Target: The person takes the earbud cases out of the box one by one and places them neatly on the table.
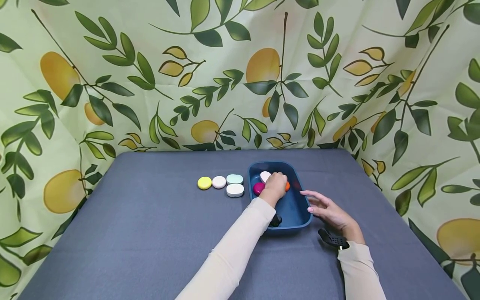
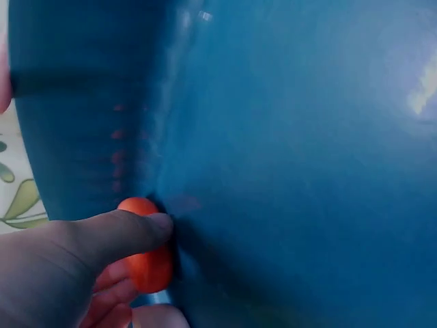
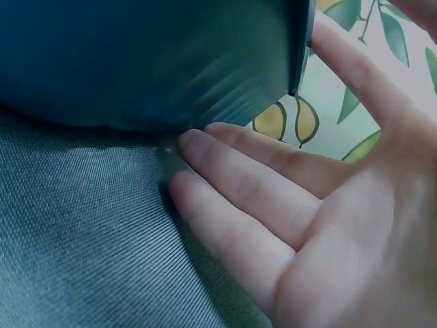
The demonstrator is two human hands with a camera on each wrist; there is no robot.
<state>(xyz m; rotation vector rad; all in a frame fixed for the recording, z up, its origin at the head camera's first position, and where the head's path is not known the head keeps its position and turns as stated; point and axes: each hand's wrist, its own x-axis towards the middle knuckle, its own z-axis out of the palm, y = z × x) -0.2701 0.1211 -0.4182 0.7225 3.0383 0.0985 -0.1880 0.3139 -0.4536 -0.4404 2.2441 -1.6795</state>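
Note:
My left hand [image 1: 275, 186] reaches into a blue tray [image 1: 296, 212]. In the left wrist view, its thumb lies over a smooth, rounded orange piece [image 2: 151, 270] and its fingers are behind it, pinching it beside the tray wall. From the head view, only an edge of the orange piece shows past the hand. A white round piece [image 1: 265, 176] and a magenta one [image 1: 258, 188] lie in the tray near that hand. My right hand [image 1: 331, 211] is at the tray's right side, fingers extended, with fingertips against the outer wall in the right wrist view.
Left of the tray, on the grey-blue cloth [image 1: 150, 233], lie a yellow round piece [image 1: 204, 183], a pale pink round one [image 1: 219, 182], a mint oval [image 1: 234, 179] and a white oval [image 1: 235, 191]. A leaf-and-fruit patterned curtain [image 1: 232, 54] hangs behind.

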